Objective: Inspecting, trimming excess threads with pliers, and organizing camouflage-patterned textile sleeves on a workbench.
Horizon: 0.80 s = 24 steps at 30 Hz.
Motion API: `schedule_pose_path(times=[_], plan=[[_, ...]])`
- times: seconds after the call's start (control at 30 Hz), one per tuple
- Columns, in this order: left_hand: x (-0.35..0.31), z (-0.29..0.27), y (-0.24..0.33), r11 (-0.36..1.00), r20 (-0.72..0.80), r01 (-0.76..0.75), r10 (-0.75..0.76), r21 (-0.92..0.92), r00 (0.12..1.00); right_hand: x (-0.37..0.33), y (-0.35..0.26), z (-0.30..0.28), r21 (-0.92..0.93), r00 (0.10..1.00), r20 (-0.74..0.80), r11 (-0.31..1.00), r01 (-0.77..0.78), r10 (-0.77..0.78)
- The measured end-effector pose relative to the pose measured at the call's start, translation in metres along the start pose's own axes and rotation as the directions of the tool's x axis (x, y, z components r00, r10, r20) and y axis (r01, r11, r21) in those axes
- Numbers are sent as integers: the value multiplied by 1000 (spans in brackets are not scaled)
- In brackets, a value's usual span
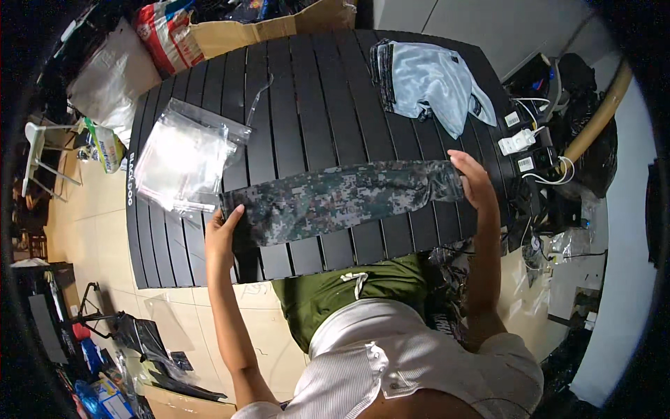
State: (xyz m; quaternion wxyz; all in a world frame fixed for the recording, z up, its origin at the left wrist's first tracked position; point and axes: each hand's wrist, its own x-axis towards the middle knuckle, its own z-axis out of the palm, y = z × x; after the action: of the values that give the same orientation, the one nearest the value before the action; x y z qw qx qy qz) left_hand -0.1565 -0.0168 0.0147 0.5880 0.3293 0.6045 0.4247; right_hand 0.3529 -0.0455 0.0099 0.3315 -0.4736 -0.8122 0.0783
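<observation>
A long camouflage-patterned fabric sleeve point(342, 199) lies stretched flat across the black slatted table point(307, 98). My left hand point(222, 234) grips its left end near the table's front edge. At the other end, my right hand point(474, 180) holds the sleeve's right edge with fingers curled over it. Both arms come up from the lower edge of the view.
A stack of clear plastic bags point(183, 157) lies at the table's left. A pile of light grey fabric pieces point(433, 80) sits at the back right. Cardboard box point(272, 28) behind the table. Cables and a white power strip point(518, 142) crowd the right side.
</observation>
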Motion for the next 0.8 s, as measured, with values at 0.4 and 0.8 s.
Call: schedule_pose_path(times=[0.4, 0.8], plan=[[-11, -24, -3, 996, 23, -14, 16, -89, 1000, 22, -31, -20, 488, 560, 679, 277, -827, 476], [-49, -31, 17, 979, 83, -70, 87, -190, 993, 33, -45, -82, 339, 663, 455, 573, -746, 594]])
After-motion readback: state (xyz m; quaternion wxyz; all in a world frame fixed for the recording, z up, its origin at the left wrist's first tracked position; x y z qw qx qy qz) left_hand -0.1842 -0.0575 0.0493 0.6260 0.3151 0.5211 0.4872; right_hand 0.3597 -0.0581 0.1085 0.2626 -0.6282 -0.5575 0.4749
